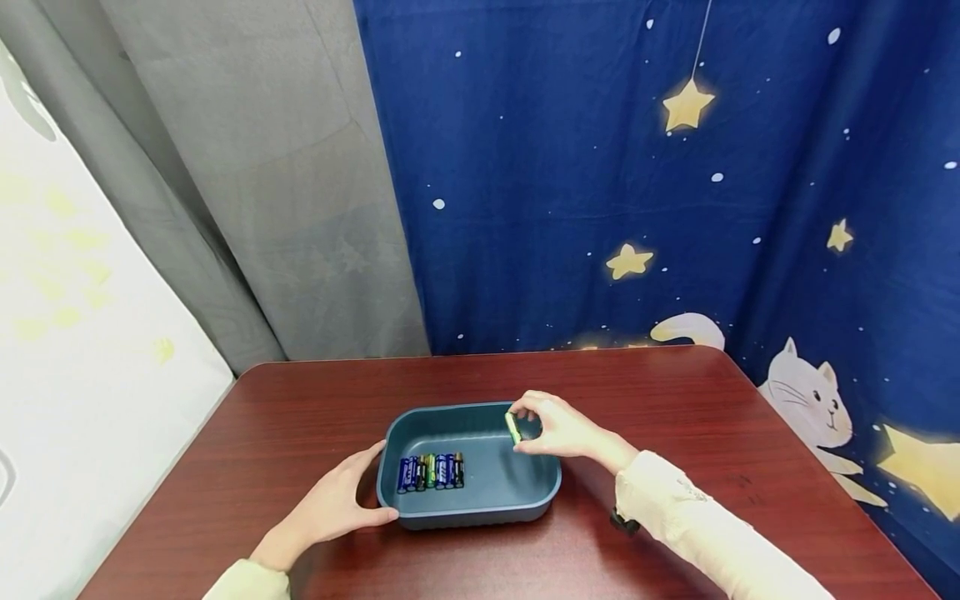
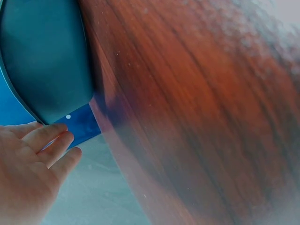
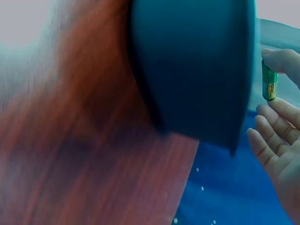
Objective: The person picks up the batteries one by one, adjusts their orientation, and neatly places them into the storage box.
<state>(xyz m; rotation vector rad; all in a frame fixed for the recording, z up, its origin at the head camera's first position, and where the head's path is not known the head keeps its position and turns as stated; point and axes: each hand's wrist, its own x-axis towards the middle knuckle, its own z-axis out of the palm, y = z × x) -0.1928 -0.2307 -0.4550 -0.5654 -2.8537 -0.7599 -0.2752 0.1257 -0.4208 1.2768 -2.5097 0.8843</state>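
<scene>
A blue-grey plastic bin (image 1: 491, 502) stands on the table. Along its left part lies a row of several batteries (image 1: 431, 472), mostly dark blue, with a green one among them. My left hand (image 1: 348, 493) rests against the bin's left end, thumb at the front corner and fingers at the side; the left wrist view shows these fingers (image 2: 51, 137) fairly straight at the rim. Over the bin's right part, my right hand (image 1: 555, 427) pinches a green battery (image 1: 513, 427) by its ends between thumb and forefinger. In the right wrist view this battery (image 3: 269, 82) is upright, the other fingers spread.
The bin sits on a reddish-brown wooden table (image 1: 300, 417). Behind the table hang a grey curtain (image 1: 300, 208) and a blue curtain (image 1: 540, 208) with stars. A white patterned surface (image 1: 90, 333) is at the left.
</scene>
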